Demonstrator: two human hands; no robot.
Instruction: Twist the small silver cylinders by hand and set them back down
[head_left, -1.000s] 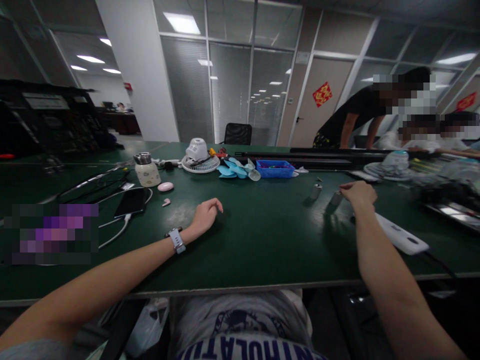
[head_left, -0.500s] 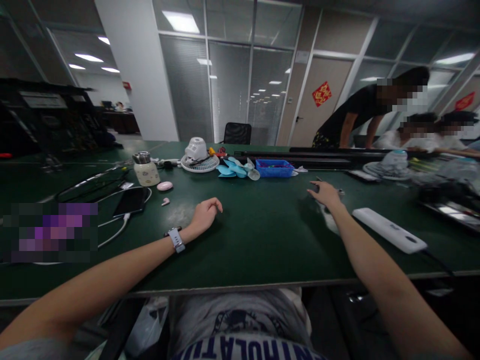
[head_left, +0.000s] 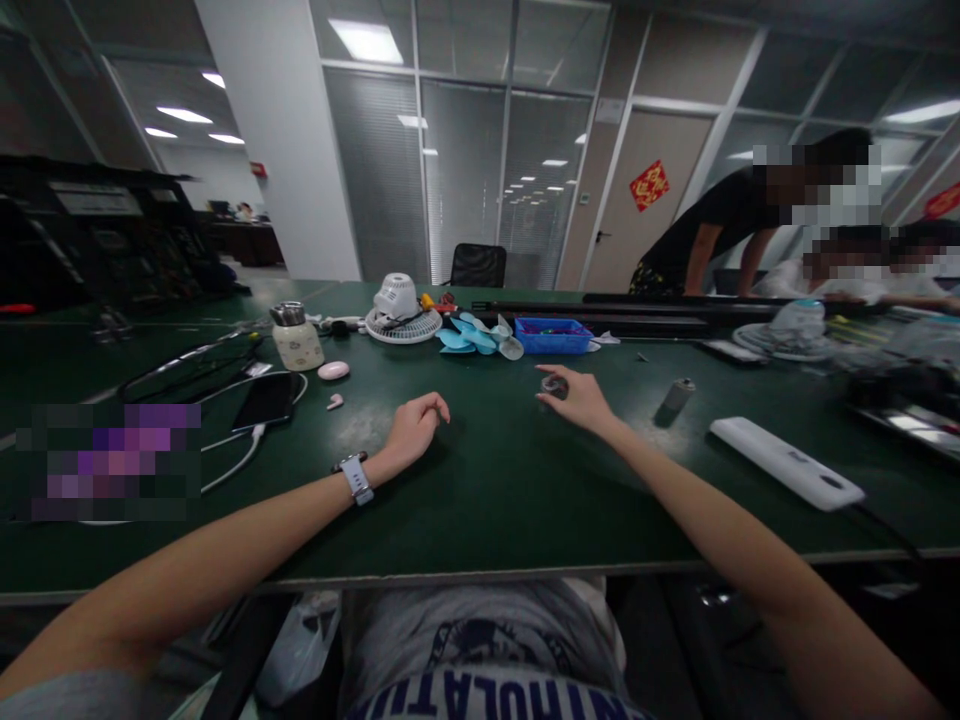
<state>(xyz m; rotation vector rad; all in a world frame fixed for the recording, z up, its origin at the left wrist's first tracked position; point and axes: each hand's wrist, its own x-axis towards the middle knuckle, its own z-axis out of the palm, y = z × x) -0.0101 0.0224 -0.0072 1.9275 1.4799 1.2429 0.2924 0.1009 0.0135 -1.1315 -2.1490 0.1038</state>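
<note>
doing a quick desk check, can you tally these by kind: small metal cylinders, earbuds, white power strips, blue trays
Small metal cylinders: 2 (one between the fingers of the right hand, one on the table)
Earbud: 1
White power strip: 1
Blue tray: 1
Total: 5

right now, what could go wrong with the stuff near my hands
The small object between the thumb and fingers of your right hand might slip if the pinch is loose. The upright silver cylinder could topple if that hand swings outward. Your left hand might brush the pink earbud beside it.
</note>
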